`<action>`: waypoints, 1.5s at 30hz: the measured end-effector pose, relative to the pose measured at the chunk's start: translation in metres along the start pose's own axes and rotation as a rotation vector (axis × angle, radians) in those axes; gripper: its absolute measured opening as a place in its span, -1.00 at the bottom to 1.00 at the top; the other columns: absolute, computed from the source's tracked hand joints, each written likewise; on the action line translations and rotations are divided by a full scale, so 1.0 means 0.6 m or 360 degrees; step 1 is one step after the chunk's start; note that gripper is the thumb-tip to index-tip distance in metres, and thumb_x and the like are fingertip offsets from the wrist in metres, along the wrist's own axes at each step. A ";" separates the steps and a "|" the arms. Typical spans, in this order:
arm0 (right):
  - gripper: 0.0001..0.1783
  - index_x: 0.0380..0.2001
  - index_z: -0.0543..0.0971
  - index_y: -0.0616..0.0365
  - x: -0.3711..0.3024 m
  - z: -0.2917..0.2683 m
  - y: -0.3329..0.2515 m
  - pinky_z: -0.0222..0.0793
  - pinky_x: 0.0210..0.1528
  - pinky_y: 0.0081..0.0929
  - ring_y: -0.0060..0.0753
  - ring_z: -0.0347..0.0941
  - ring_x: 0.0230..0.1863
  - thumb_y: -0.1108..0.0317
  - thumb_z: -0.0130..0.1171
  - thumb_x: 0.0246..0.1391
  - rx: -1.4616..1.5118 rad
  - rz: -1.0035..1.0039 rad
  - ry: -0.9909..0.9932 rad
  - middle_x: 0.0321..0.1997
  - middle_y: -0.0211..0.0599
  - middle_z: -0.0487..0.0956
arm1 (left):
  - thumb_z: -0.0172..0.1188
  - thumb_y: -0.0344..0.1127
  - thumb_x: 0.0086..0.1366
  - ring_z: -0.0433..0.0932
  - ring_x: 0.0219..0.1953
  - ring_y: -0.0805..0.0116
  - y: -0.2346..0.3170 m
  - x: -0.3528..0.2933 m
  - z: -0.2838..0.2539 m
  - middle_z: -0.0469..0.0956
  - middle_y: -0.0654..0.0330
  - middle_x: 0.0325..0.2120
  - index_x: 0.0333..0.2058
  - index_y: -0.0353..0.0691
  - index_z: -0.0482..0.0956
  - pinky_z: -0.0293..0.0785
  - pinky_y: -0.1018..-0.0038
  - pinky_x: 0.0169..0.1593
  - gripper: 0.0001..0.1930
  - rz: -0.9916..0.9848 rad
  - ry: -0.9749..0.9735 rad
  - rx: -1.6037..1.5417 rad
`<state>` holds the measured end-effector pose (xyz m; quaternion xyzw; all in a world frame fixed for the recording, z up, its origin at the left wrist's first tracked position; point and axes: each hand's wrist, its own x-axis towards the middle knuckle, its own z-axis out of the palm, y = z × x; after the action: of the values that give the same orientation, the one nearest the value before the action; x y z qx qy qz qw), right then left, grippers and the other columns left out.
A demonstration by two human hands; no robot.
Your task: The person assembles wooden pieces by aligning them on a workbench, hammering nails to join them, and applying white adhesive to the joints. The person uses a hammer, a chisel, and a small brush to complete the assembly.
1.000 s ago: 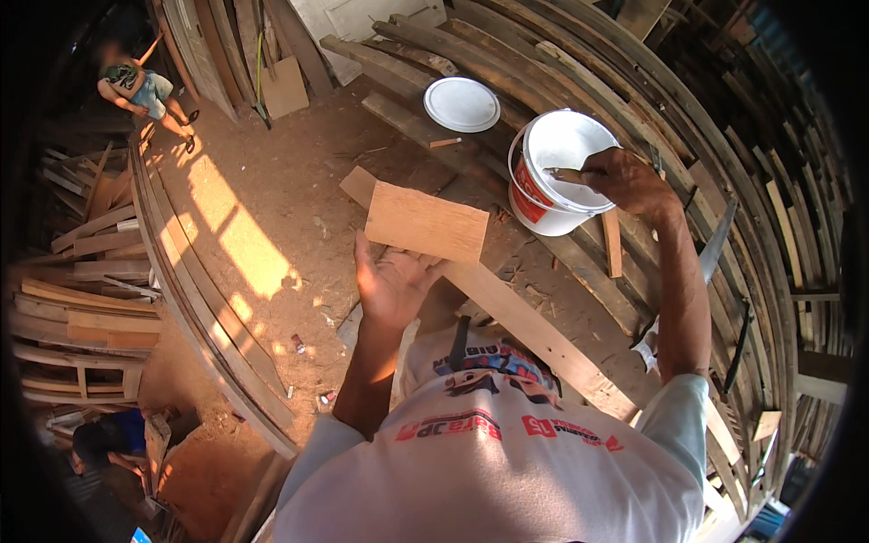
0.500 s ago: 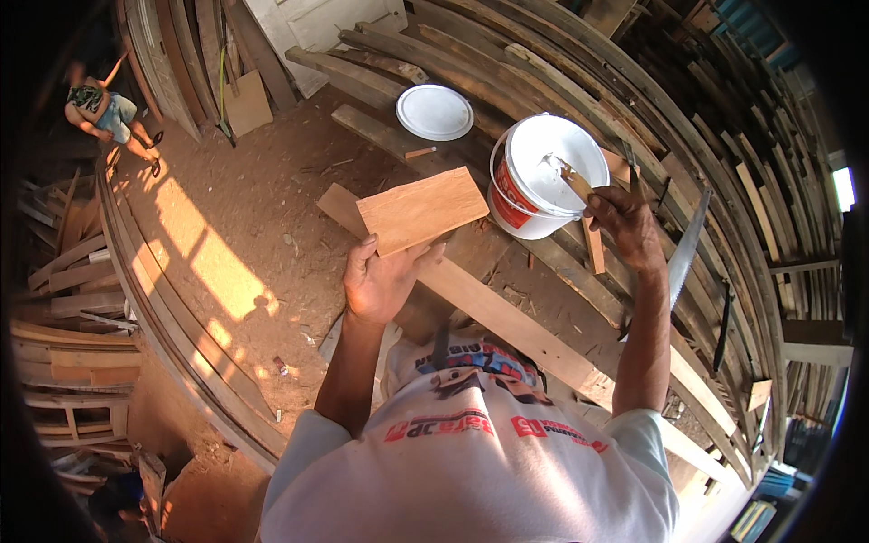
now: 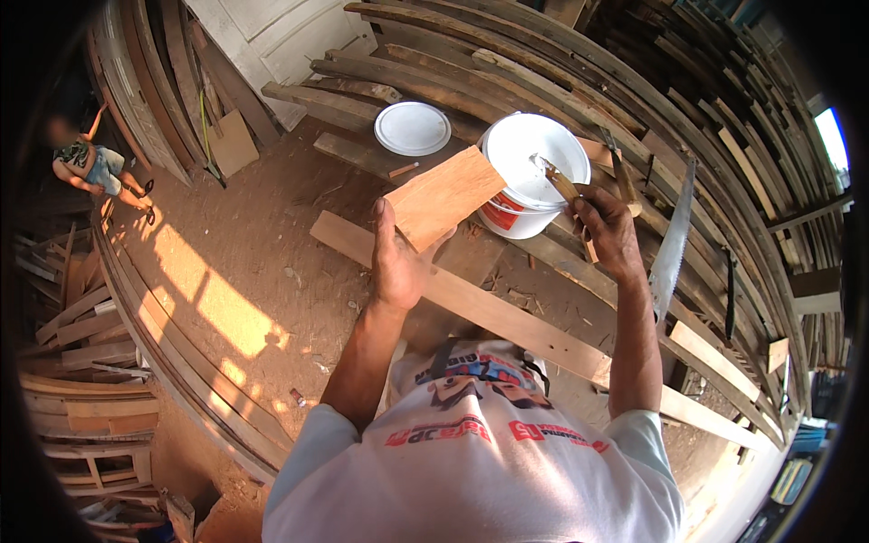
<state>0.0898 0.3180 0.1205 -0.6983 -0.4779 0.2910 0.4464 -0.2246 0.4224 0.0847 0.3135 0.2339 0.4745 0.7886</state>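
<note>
My left hand (image 3: 403, 267) grips a short flat wooden board (image 3: 445, 197) from below, thumb along its near left edge. The board is tilted, and its far right corner overlaps the rim of a white bucket (image 3: 540, 223) in the view; I cannot tell if they touch. My right hand (image 3: 608, 226) pinches a thin wooden stick (image 3: 565, 187) at the bucket's right side. The stick's tip reaches inside the bucket, at a dab of white paste (image 3: 540, 164).
The round white lid (image 3: 413, 128) lies left of the bucket. A handsaw (image 3: 672, 240) and a wooden-handled tool (image 3: 625, 181) are at the right. A long plank (image 3: 507, 312) crosses before me. Timber stacks (image 3: 724, 208) line the right. Another person (image 3: 100, 167) stands far left.
My left hand has moved right with the board, which now tilts more and overlaps the bucket's rim. The right hand still has the stick in the bucket. The view has shifted slightly.
</note>
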 end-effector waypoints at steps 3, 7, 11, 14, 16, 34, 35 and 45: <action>-0.60 0.22 0.65 0.31 -0.005 -0.002 -0.009 0.53 -0.26 -0.49 -0.57 0.54 -0.35 0.26 0.18 0.51 0.0013 0.0045 0.0022 -0.20 -0.31 0.76 | -0.19 0.34 0.66 0.51 0.36 0.18 -0.002 0.020 0.018 0.48 0.12 0.37 0.47 -0.10 0.32 0.52 0.09 0.36 -0.28 0.0016 -0.0072 -0.0002; -0.64 0.18 0.68 0.25 -0.006 -0.005 -0.018 0.52 -0.23 -0.52 -0.57 0.55 -0.32 0.24 0.19 0.52 0.0014 0.0039 0.0033 -0.19 -0.35 0.76 | -0.18 0.36 0.64 0.50 0.37 0.19 -0.012 0.042 0.032 0.47 0.13 0.37 0.48 -0.09 0.31 0.49 0.10 0.38 -0.27 0.0000 -0.0113 0.0041; -0.59 0.21 0.67 0.30 -0.021 0.002 -0.034 0.57 -0.18 -0.42 -0.48 0.61 -0.26 0.23 0.21 0.50 -0.0063 -0.0059 0.0033 -0.16 -0.24 0.77 | -0.18 0.36 0.64 0.48 0.39 0.18 -0.025 0.059 0.042 0.47 0.11 0.38 0.48 -0.11 0.30 0.45 0.09 0.40 -0.25 0.0004 -0.0152 0.0103; -0.64 0.19 0.70 0.18 -0.045 0.038 -0.064 0.61 -0.12 -0.30 -0.26 0.70 -0.18 0.28 0.24 0.46 -0.0322 -0.0371 0.0054 -0.08 -0.13 0.76 | -0.19 0.34 0.66 0.48 0.40 0.15 -0.032 0.068 0.041 0.46 0.09 0.38 0.48 -0.13 0.29 0.43 0.06 0.41 -0.26 0.0030 -0.0210 0.0132; -0.65 0.20 0.71 0.09 -0.057 0.063 -0.083 0.62 -0.06 -0.22 -0.09 0.71 -0.12 0.33 0.26 0.42 -0.0531 -0.0518 0.0029 -0.02 -0.06 0.74 | -0.21 0.32 0.67 0.47 0.41 0.14 -0.032 0.071 0.042 0.45 0.07 0.39 0.48 -0.16 0.28 0.42 0.06 0.42 -0.26 0.0053 -0.0238 0.0143; -0.62 0.19 0.73 0.10 -0.016 0.103 -0.093 0.60 -0.02 -0.06 0.06 0.70 -0.03 0.52 0.26 0.36 -0.0766 -0.0497 -0.0038 -0.01 0.03 0.70 | -0.31 0.24 0.73 0.26 0.52 0.29 -0.025 0.070 0.017 0.29 0.03 0.48 0.52 -0.37 0.17 0.17 0.26 0.59 -0.22 0.0209 -0.0317 0.0310; -0.62 0.20 0.73 0.11 -0.005 0.096 -0.100 0.61 -0.05 -0.08 0.06 0.71 -0.06 0.52 0.25 0.37 -0.0859 -0.0594 0.0058 -0.02 0.04 0.71 | -0.32 0.23 0.73 0.23 0.54 0.28 -0.015 0.067 0.027 0.28 0.03 0.49 0.53 -0.38 0.16 0.13 0.25 0.61 -0.22 0.0222 -0.0344 0.0362; -0.56 0.22 0.72 -0.12 -0.026 0.105 -0.126 0.64 -0.06 -0.10 0.03 0.70 -0.09 0.47 0.35 0.30 -0.0922 -0.0725 -0.0054 -0.05 -0.12 0.71 | -0.37 0.27 0.71 0.41 0.44 0.18 0.021 0.049 0.047 0.38 -0.03 0.42 0.49 -0.38 0.22 0.31 0.19 0.52 -0.20 0.0218 -0.0233 0.0282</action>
<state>0.0009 0.3361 0.1614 -0.6665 -0.6911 0.0484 0.2755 -0.2005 0.4456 0.1112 0.4309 0.1946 0.4805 0.7386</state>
